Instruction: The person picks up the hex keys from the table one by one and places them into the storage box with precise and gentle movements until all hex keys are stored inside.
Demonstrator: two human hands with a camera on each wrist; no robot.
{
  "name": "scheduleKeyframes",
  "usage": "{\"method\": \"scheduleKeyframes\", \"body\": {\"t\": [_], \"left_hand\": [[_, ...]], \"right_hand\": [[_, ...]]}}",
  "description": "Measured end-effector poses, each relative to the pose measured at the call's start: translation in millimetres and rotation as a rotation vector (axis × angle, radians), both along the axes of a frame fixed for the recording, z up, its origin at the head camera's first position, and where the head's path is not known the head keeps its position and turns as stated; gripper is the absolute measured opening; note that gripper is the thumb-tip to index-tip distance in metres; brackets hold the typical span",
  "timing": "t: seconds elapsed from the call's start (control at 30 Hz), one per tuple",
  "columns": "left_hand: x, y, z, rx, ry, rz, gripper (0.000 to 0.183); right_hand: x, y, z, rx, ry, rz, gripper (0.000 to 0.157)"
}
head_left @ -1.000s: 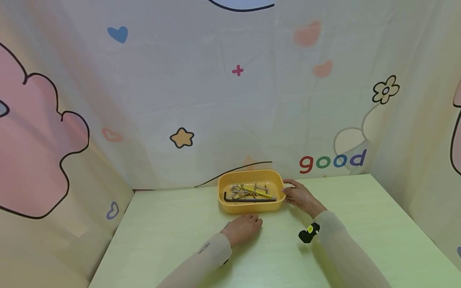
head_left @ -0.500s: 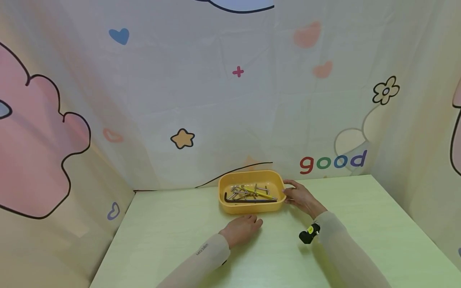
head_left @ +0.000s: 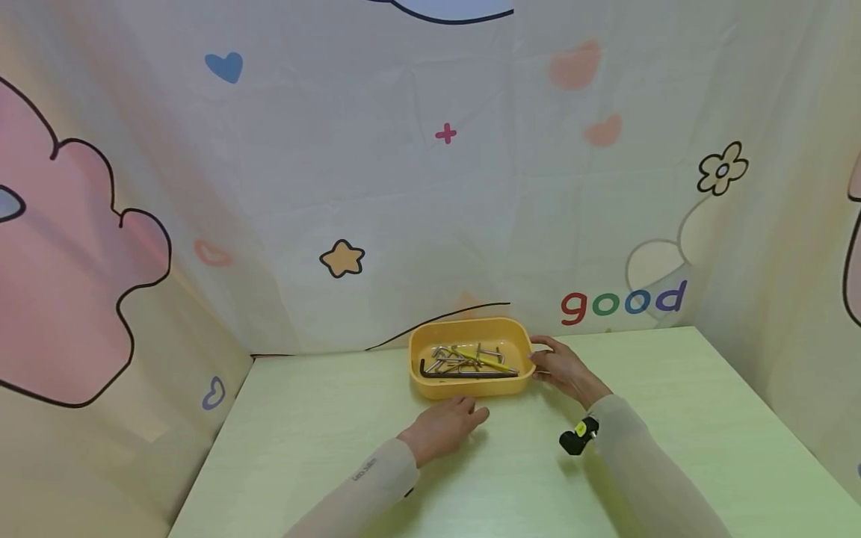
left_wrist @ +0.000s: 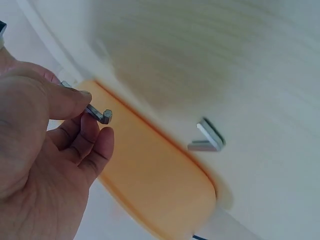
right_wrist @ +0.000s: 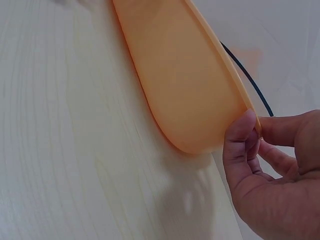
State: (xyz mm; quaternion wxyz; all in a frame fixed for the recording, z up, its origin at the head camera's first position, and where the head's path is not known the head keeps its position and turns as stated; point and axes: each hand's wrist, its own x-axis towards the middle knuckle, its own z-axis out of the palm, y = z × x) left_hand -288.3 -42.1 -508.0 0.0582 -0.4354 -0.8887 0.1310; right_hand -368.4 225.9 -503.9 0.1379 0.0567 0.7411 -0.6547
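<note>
In the head view, my left hand [head_left: 440, 431] is just in front of the yellow plastic tray [head_left: 471, 389]. The left wrist view shows its thumb and fingers pinching a small silver L-shaped hex key [left_wrist: 104, 116], which the hand hides in the head view. A second short hex key [left_wrist: 212, 136] lies on the table beside the tray. At the tray's right end, my right hand [head_left: 563, 370] grips the rim between thumb and fingers, also seen close up in the right wrist view. Inside the tray are a long black hex key [head_left: 467, 374] and several silver ones.
A slim yellow rod-like piece [head_left: 480, 360] lies across the keys in the tray. The pale wooden table [head_left: 323, 418] ends at a printed curtain [head_left: 377, 187], close behind the tray. More curtain hangs on both sides.
My left hand has shifted slightly left, and its fingers stand a little more apart. The right hand and the tray have stayed in place.
</note>
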Motion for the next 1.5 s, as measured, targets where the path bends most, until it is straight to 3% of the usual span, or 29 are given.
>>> {"method": "scheduleKeyframes", "body": {"t": [0.3, 0.63, 0.9, 1.5], "left_hand": [[-3.5, -14, 4.5, 0.045, 0.038, 0.02, 0.036], [-7.1, -26, 23.0, 0.08, 0.073, 0.033, 0.034], [-11.9, -34, 36.6, 0.095, 0.085, 0.059, 0.031], [-28.5, -36, 55.5, 0.089, 0.13, 0.093, 0.033]], "right_hand": [[1.3, -2, 0.9, 0.005, 0.001, 0.003, 0.052], [1.7, -1, 1.9, -0.004, 0.023, 0.011, 0.052], [-0.8, -1, 0.4, 0.014, -0.009, -0.008, 0.052], [-0.7, -2, 1.9, 0.022, -0.009, 0.004, 0.054]]}}
